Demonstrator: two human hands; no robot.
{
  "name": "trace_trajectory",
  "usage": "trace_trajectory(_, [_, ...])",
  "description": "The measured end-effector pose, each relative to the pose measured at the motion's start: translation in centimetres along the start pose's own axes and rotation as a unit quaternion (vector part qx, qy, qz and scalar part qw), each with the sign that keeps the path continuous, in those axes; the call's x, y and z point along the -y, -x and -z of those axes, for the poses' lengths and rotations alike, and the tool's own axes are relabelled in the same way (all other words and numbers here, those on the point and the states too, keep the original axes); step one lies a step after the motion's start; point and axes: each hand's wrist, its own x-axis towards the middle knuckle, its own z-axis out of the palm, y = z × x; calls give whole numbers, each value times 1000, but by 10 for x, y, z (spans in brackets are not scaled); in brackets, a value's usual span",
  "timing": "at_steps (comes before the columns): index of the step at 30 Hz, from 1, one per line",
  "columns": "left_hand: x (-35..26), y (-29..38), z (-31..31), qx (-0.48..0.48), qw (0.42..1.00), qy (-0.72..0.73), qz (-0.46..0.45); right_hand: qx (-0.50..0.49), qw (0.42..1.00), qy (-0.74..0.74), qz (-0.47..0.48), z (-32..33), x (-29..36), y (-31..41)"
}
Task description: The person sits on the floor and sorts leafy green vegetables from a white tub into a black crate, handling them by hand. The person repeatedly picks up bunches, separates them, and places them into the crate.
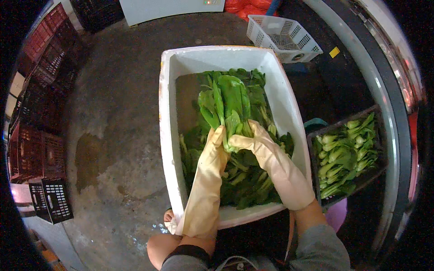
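Both my hands wear long cream rubber gloves over a white foam box (165, 111) of water and leafy greens. My left hand (217, 144) grips the base of a bok choy (232, 93) from the left, its leaves pointing away from me. At the right side of the same plant, my right hand (249, 137) has its thumb across the stalks and its fingers behind them. More greens (251, 189) lie in the water around and below my hands; the tips of some fingers are hidden.
A dark crate (352, 196) of bok choy (335, 155) stands right of the box. A white plastic basket (301, 54) is at the back right. Stacked crates (37, 149) and a black crate (51, 201) line the left. The concrete floor (112, 135) has wet patches.
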Motion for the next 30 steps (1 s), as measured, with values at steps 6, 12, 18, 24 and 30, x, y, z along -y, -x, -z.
trace_trajectory(6, [8, -2, 5, -84, 987, -138, -13, 16, 995, -85, -53, -2, -10, 0])
trace_trajectory(12, [2, 6, -22, -187, 900, -385, 87, 20, 997, -32, -71, 8, -22, -6])
trace_trajectory(18, [7, 27, -35, -78, 925, -367, 67, 26, 986, -166, -22, 30, -60, 12])
trace_trajectory(24, [26, 46, -77, -17, 844, -534, 47, -12, 957, -289, -26, 48, -79, 53])
trace_trajectory(30, [41, 47, -46, 76, 870, -486, -12, -9, 966, -247, 76, 46, -111, 59])
